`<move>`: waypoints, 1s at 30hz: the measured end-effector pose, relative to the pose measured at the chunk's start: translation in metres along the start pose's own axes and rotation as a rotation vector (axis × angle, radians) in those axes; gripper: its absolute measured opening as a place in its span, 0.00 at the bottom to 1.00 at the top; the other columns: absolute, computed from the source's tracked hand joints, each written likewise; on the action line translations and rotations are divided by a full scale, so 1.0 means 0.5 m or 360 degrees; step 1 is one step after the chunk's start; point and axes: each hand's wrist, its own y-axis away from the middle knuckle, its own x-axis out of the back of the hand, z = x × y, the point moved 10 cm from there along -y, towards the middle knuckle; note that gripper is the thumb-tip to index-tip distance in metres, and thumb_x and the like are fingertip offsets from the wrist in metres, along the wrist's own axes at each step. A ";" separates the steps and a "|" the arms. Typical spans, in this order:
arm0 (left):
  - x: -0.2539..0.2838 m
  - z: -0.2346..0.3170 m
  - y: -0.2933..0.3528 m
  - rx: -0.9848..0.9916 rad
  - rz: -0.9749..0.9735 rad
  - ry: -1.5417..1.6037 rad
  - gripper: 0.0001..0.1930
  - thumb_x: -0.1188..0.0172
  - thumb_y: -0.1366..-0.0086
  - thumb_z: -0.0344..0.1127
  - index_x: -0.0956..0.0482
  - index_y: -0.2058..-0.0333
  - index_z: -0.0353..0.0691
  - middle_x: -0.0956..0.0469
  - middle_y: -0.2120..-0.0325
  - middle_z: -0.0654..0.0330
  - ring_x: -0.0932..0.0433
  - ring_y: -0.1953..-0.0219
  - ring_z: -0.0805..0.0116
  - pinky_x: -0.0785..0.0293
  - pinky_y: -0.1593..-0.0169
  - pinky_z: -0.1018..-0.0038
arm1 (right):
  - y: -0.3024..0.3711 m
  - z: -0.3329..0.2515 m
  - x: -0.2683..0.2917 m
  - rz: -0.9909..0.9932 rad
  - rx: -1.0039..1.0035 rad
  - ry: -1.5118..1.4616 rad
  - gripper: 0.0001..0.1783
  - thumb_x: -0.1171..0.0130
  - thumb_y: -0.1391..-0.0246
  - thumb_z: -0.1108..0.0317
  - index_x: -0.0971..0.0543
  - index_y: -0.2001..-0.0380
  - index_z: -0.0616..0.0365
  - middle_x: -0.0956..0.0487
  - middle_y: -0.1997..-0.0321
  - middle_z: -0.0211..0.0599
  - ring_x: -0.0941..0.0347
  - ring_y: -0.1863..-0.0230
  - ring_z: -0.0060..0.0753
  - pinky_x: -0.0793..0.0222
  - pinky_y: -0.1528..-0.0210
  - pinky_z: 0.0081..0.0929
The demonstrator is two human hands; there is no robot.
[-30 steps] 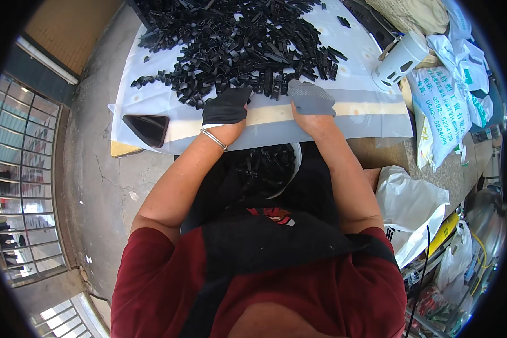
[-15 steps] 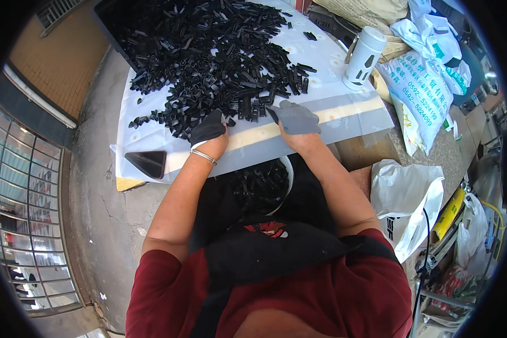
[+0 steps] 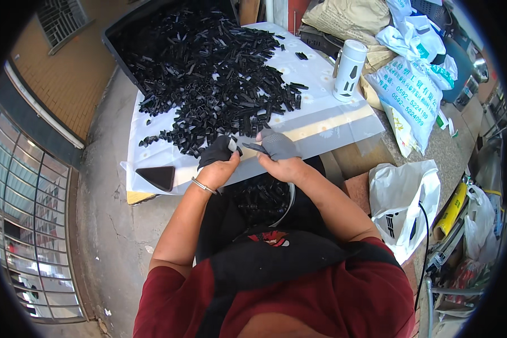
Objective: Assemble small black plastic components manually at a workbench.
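My left hand (image 3: 218, 155), in a black fingertip-free glove with a silver bangle at the wrist, is closed on a small black plastic piece (image 3: 239, 151), mostly covered by the fingers. Facing it, my right hand (image 3: 277, 151) in a grey glove pinches a dark, flat, pointed thing (image 3: 256, 147), perhaps a small blade. Both hands meet over the near edge of the table, their tips a little apart. Just beyond them spreads a big heap of black plastic pieces (image 3: 219, 84). Below my hands, a white bucket (image 3: 291, 205) holds more black pieces (image 3: 259, 197) between my legs.
A black phone (image 3: 156, 177) lies at the near left of the white-covered table (image 3: 321, 121). A large black bin (image 3: 115, 53) lies tipped behind the heap. At the right stand a white bottle (image 3: 350, 70), a printed sack (image 3: 408, 96) and a white plastic bag (image 3: 403, 197).
Both hands have drawn back from the heap toward me and closer together. The right hand's dark pointed thing now faces the left hand's fingers. The whole view has shifted slightly.
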 end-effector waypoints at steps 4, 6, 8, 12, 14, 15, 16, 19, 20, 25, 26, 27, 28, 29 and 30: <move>-0.011 0.058 0.077 0.0182 -0.0368 0.0594 0.20 0.46 0.48 0.33 0.33 0.55 0.38 0.24 0.69 0.50 0.24 0.67 0.57 0.30 0.62 0.69 | 0.039 -0.048 -0.055 -0.0373 0.0068 -0.0230 0.19 0.52 0.49 0.58 0.29 0.56 0.57 0.28 0.57 0.46 0.33 0.54 0.49 0.38 0.51 0.37; -0.036 0.039 0.102 0.0068 -0.0530 0.0578 0.28 0.45 0.51 0.33 0.38 0.48 0.40 0.24 0.69 0.52 0.25 0.69 0.61 0.30 0.62 0.71 | 0.059 -0.068 -0.065 -0.0496 0.0102 -0.0253 0.20 0.51 0.48 0.60 0.30 0.54 0.58 0.27 0.56 0.46 0.33 0.53 0.47 0.39 0.50 0.35; -0.025 0.046 0.125 0.0073 -0.0591 0.0542 0.30 0.45 0.52 0.33 0.39 0.46 0.40 0.24 0.69 0.53 0.25 0.69 0.62 0.30 0.62 0.71 | 0.085 -0.104 -0.077 -0.0690 0.0229 -0.0314 0.21 0.49 0.48 0.60 0.30 0.52 0.58 0.27 0.56 0.44 0.33 0.52 0.43 0.39 0.49 0.33; -0.020 0.117 0.172 -0.0347 -0.0922 0.0426 0.32 0.44 0.53 0.28 0.39 0.45 0.39 0.26 0.69 0.60 0.29 0.70 0.75 0.31 0.63 0.76 | 0.122 -0.168 -0.075 -0.0962 0.0327 -0.0454 0.19 0.50 0.49 0.58 0.28 0.55 0.55 0.26 0.59 0.43 0.32 0.56 0.45 0.38 0.52 0.35; -0.029 0.141 0.196 -0.0477 -0.1098 0.0304 0.32 0.42 0.55 0.30 0.37 0.47 0.39 0.26 0.61 0.58 0.30 0.63 0.75 0.32 0.58 0.75 | 0.132 -0.188 -0.073 -0.1033 0.0351 -0.0429 0.19 0.49 0.50 0.58 0.28 0.57 0.56 0.25 0.61 0.43 0.32 0.58 0.46 0.37 0.54 0.36; -0.030 0.143 0.202 -0.0472 -0.1082 0.0305 0.32 0.42 0.55 0.30 0.37 0.47 0.39 0.26 0.61 0.58 0.30 0.63 0.75 0.32 0.58 0.75 | 0.140 -0.196 -0.076 -0.1095 0.0358 -0.0408 0.19 0.48 0.51 0.57 0.27 0.58 0.56 0.25 0.64 0.43 0.31 0.59 0.46 0.36 0.56 0.36; -0.027 0.146 0.202 -0.0439 -0.1009 0.0464 0.31 0.41 0.54 0.31 0.36 0.48 0.38 0.26 0.60 0.58 0.29 0.63 0.74 0.32 0.57 0.76 | 0.136 -0.203 -0.063 -0.0961 0.0405 -0.0367 0.17 0.46 0.52 0.57 0.26 0.62 0.57 0.25 0.68 0.42 0.31 0.64 0.46 0.36 0.61 0.37; -0.080 0.002 0.216 0.0205 -0.0893 0.1000 0.27 0.44 0.44 0.47 0.34 0.49 0.38 0.25 0.63 0.57 0.28 0.65 0.70 0.32 0.58 0.77 | 0.123 -0.191 -0.023 -0.0542 0.0165 -0.0172 0.15 0.45 0.53 0.58 0.26 0.66 0.57 0.25 0.71 0.42 0.30 0.67 0.45 0.36 0.64 0.37; -0.113 -0.053 0.224 0.0444 -0.0797 0.1154 0.27 0.45 0.43 0.48 0.33 0.50 0.36 0.25 0.64 0.55 0.27 0.64 0.69 0.32 0.59 0.77 | 0.121 -0.200 0.002 -0.0208 0.0251 -0.0110 0.14 0.43 0.54 0.60 0.27 0.68 0.58 0.26 0.72 0.40 0.29 0.69 0.43 0.35 0.66 0.36; -0.118 0.000 0.274 0.0910 -0.0301 0.2280 0.29 0.46 0.43 0.53 0.30 0.54 0.31 0.25 0.68 0.50 0.27 0.64 0.66 0.32 0.60 0.74 | 0.137 -0.226 -0.003 0.0136 0.0358 -0.0042 0.12 0.43 0.54 0.63 0.26 0.68 0.57 0.25 0.72 0.37 0.29 0.72 0.41 0.35 0.69 0.33; -0.048 0.015 0.255 0.0232 -0.0098 0.1308 0.29 0.47 0.42 0.52 0.32 0.52 0.31 0.25 0.69 0.48 0.26 0.65 0.64 0.31 0.61 0.72 | 0.136 -0.235 -0.001 0.0157 0.0364 -0.0011 0.12 0.43 0.54 0.63 0.25 0.67 0.57 0.25 0.72 0.37 0.29 0.72 0.40 0.35 0.69 0.33; -0.015 0.070 0.265 -0.0398 0.0089 0.0302 0.29 0.48 0.41 0.52 0.35 0.51 0.32 0.25 0.69 0.47 0.25 0.65 0.61 0.31 0.63 0.71 | 0.138 -0.244 0.002 0.0179 0.0370 0.0020 0.12 0.43 0.54 0.64 0.25 0.65 0.57 0.25 0.72 0.37 0.29 0.71 0.40 0.34 0.69 0.33; -0.027 0.072 0.262 -0.0392 -0.0003 0.0139 0.30 0.51 0.39 0.47 0.45 0.45 0.32 0.26 0.69 0.43 0.24 0.67 0.55 0.30 0.64 0.67 | 0.140 -0.252 0.002 0.0163 0.0377 0.0013 0.12 0.43 0.54 0.64 0.25 0.65 0.57 0.25 0.72 0.37 0.29 0.71 0.40 0.34 0.69 0.33; -0.028 0.076 0.262 -0.0377 0.0005 0.0142 0.30 0.51 0.39 0.47 0.45 0.45 0.32 0.26 0.69 0.43 0.24 0.67 0.55 0.30 0.64 0.67 | 0.141 -0.254 -0.002 0.0126 0.0343 0.0015 0.13 0.43 0.54 0.64 0.25 0.65 0.57 0.24 0.71 0.37 0.28 0.71 0.41 0.34 0.69 0.33; -0.049 0.016 0.258 0.0229 -0.0045 0.0808 0.30 0.54 0.38 0.45 0.50 0.43 0.35 0.26 0.69 0.41 0.24 0.68 0.52 0.30 0.65 0.64 | 0.143 -0.253 -0.007 0.0088 0.0307 0.0017 0.13 0.44 0.53 0.64 0.25 0.64 0.57 0.24 0.70 0.37 0.28 0.71 0.41 0.34 0.69 0.33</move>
